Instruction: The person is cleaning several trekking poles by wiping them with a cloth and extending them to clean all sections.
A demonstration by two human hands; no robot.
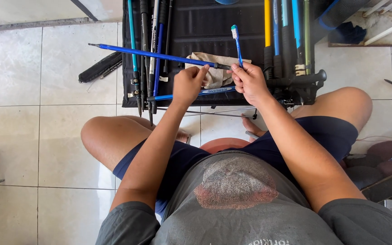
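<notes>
Looking down from the head cam, I've got the person seated over a low black tabletop (196, 27) set on a tiled floor (46, 68), and it's loaded with pole sections. The left hand (188, 84) is closed around the near end of a long blue pole (155, 55), which runs out leftward and slightly up across the tabletop. The right hand (249, 81) is pinched shut on a blue toothbrush (237, 43), held nearly upright with the bristle head at the top, and some of its fingers look to be steadying the dark end of the pole too. The two hands sit just beside each other, near touching.

My read: this is the scrubbing stage, with the pole's end joint being worked right between the hands, above a beige rag (214, 72) lying on the tabletop. I can't tell whether the bristles have met the pole yet, since the brush head is tipped up and away from it.

For the next move, I'd say the brush has to tilt down so the bristles land on the joint, while the left hand keeps the pole from rolling.

Around that: a bundle of dark and blue poles (148, 45) left of the rag, a row of yellow and blue poles (286, 31) to the right, and another blue section (214, 91) lying under the hands.
</notes>
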